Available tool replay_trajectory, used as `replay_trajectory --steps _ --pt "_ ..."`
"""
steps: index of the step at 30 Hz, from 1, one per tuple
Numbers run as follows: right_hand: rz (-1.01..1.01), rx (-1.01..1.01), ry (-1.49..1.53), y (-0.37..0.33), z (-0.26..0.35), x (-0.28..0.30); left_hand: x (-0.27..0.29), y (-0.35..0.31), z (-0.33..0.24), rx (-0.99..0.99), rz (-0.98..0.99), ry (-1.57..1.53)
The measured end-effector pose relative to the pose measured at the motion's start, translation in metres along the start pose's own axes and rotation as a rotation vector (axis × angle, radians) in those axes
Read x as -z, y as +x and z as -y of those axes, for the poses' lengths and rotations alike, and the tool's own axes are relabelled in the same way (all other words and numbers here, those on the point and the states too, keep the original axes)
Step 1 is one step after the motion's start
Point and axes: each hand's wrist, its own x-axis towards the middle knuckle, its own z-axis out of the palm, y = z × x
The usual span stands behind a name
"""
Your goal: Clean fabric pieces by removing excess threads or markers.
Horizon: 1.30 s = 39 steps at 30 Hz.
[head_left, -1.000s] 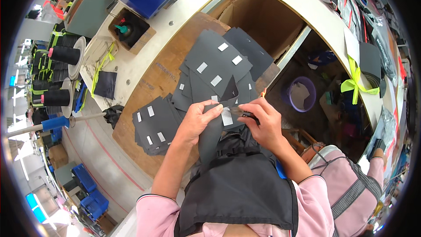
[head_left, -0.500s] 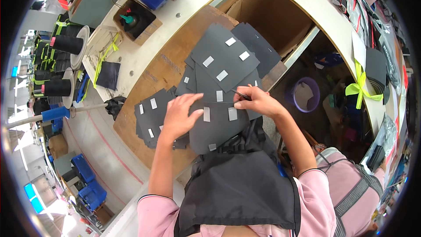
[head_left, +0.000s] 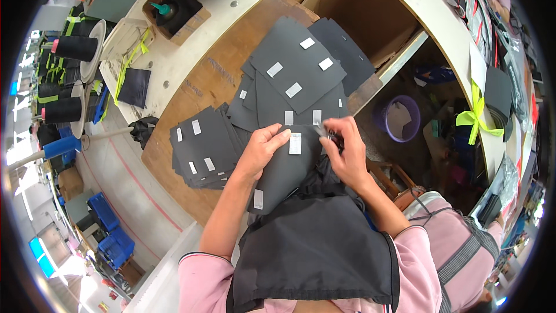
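Observation:
My left hand (head_left: 263, 149) pinches the upper edge of a dark grey panel (head_left: 288, 169) with white patches, which stands tilted over my lap. Beside that panel's upper right corner, my right hand (head_left: 347, 153) is closed around small dark scissors (head_left: 326, 131); motion blurs their metallic blades. Just beyond my hands, a stack of similar grey panels (head_left: 298, 64) with white patches spreads across the brown board. More patched panels form a second pile (head_left: 202, 146) left of my left forearm.
A wooden board (head_left: 200, 90) bears the piles. An open cardboard box (head_left: 365, 14) lies beyond them, and a purple bin (head_left: 401, 119) stands to the right. Black thread cones (head_left: 75, 49) are at the far left. Another person in pink (head_left: 457, 237) sits close on my right.
My left hand has moved right and taken hold of the panel's upper edge. The panel has turned and tilted. My right hand has shifted slightly right with the scissors.

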Motion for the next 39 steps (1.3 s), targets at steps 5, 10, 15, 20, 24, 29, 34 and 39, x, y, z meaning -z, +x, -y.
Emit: replay_trajectory --steps 5,10,15,20,24,29,34,39 --pt "0.116 0.189 -0.177 -0.002 0.001 0.003 -0.002 -0.005 -0.001 -0.044 -0.023 0.078" --pt "0.083 0.344 -0.275 0.003 -0.001 0.001 -0.006 -0.008 -0.007 -0.090 -0.006 0.145" --pt "0.055 0.373 -0.228 0.004 0.004 0.000 -0.006 -0.012 -0.010 -0.025 -0.048 0.121" --pt "0.067 0.313 -0.238 0.007 -0.001 -0.010 0.006 -0.015 -0.010 -0.055 -0.072 0.219" --pt "-0.078 -0.055 0.017 0.026 -0.036 -0.012 0.053 -0.036 -0.015 -0.219 -0.339 0.474" --pt "0.057 -0.304 -0.224 0.050 -0.080 -0.028 0.137 -0.045 -0.003 -0.250 -0.813 1.098" --pt "0.113 -0.073 -0.372 0.054 -0.084 -0.045 0.120 0.002 0.019 -0.625 -0.955 1.145" --pt "0.232 0.081 -0.611 0.058 -0.094 -0.048 0.053 0.072 0.029 -0.237 -0.363 -0.020"
